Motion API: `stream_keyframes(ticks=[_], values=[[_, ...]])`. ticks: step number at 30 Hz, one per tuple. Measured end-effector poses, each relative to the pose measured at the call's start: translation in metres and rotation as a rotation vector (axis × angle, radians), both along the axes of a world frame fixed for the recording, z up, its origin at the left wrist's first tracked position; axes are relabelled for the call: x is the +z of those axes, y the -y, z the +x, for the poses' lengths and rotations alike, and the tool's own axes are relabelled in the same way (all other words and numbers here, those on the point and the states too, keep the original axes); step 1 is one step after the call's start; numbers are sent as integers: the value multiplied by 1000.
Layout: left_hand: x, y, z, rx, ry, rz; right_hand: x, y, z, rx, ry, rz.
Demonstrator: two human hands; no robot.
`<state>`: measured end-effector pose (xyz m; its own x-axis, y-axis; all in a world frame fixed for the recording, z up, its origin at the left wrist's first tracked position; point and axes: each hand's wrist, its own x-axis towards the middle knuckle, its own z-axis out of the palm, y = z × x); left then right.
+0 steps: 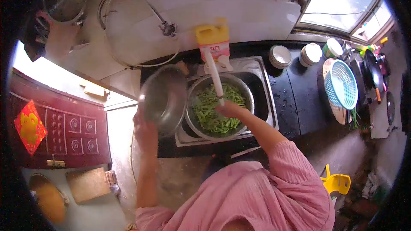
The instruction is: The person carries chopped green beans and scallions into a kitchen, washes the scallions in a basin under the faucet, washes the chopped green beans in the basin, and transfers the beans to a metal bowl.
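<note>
My left hand (pixel 146 131) grips the rim of a metal basin (pixel 159 102), which is tilted up at the left of the sink and slightly blurred. In the sink (pixel 266 98) sits a second metal basin (pixel 249 92) full of cut green vegetables (pixel 214 113), which look like pieces of green beans or stems. Over them, my right hand (pixel 232 109) has its fingers closed at the lower end of a long white faucet spout (pixel 215 75). The fingertips are partly hidden by the hand itself.
A yellow-and-pink detergent jug (pixel 212 38) stands behind the sink. Stacked bowls (pixel 281 56), more white bowls (pixel 311 54) and a blue colander (pixel 341 84) are on the black counter to the right. A yellow plastic object (pixel 337 183) is at lower right.
</note>
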<state>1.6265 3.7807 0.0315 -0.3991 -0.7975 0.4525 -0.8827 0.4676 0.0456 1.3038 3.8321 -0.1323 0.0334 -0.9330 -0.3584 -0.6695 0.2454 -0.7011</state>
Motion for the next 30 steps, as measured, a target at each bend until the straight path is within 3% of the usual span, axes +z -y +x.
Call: stream_keyframes(ticks=[3,4,5,6,7,9,12,15,17,18,20,23,26,28,29,30], values=[[-81,16,90,114,-1005,389,12,-11,0,-90,-70,57],[-79,6,97,272,-1156,497,15,-14,-1,-96,-129,90],[-73,-6,100,438,-1303,602,-44,-23,-16,-168,-79,-163],[-71,-17,106,607,-1450,701,-37,-30,-16,-170,-247,-294],[-81,-25,114,615,-1514,736,-29,-37,-16,-190,-428,-416],[-124,-35,131,622,-1645,808,-47,-42,-21,-411,-362,-325],[-180,-37,145,641,-1810,814,-81,-37,-15,-526,-221,-137],[-181,-38,126,567,-1773,771,-93,-38,8,-402,-39,-55],[-158,-44,112,660,-1821,899,-117,-39,17,-357,-268,-42],[-149,-47,106,707,-1836,970,-141,-45,14,-403,143,-141],[-150,-64,105,1027,-1602,796,-141,-55,14,-433,413,-274],[-168,-94,104,504,-958,504,-66,-67,21,-478,111,-297],[-123,-84,22,153,-1171,884,-53,-71,8,-637,23,-306],[-143,-63,-21,24,-1096,1000,-88,-73,-3,-752,-83,-434],[-153,-51,-44,-74,-1049,1057,-81,-72,1,-840,-42,-295],[-163,-35,-64,-59,-926,1142,-84,-66,-3,-860,77,-323]])
